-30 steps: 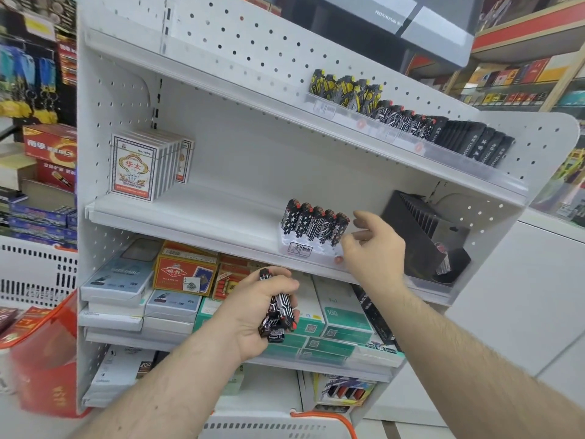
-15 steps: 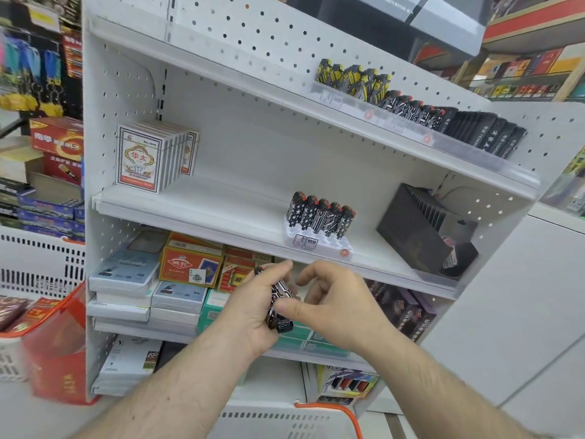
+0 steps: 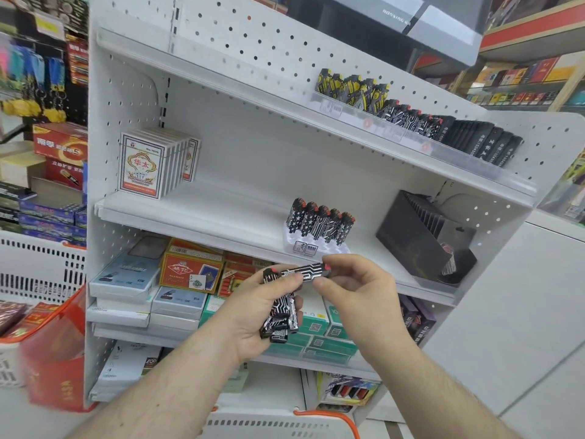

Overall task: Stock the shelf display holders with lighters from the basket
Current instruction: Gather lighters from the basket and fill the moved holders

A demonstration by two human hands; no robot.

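My left hand (image 3: 253, 315) is curled round a small bundle of lighters (image 3: 280, 315) just below the centre of the frame, and my right hand (image 3: 351, 286) pinches one lighter (image 3: 308, 270) between thumb and fingertips, lying sideways with its red cap toward my right palm. My left thumb seems to touch its other end, so I judge it is only just coming free of the bundle.

The clear holder (image 3: 311, 245) sits directly above my hands on the middle shelf (image 3: 221, 223), with a row of five lighters (image 3: 319, 221) standing in its back slots and what look like free slots along its front edge. To do this well I should turn the lighter upright, cap up, before lifting, then drop it straight down into a front slot without brushing the standing row, which could topple.

The shelf lip runs just above my knuckles, so I must rise clear of it first. To the right of the holder there is bare shelf before the dark slotted stand (image 3: 424, 236); the upper shelf (image 3: 285, 99) overhead leaves good height. The white basket's orange rim (image 3: 329, 418) shows at the bottom edge of the frame.
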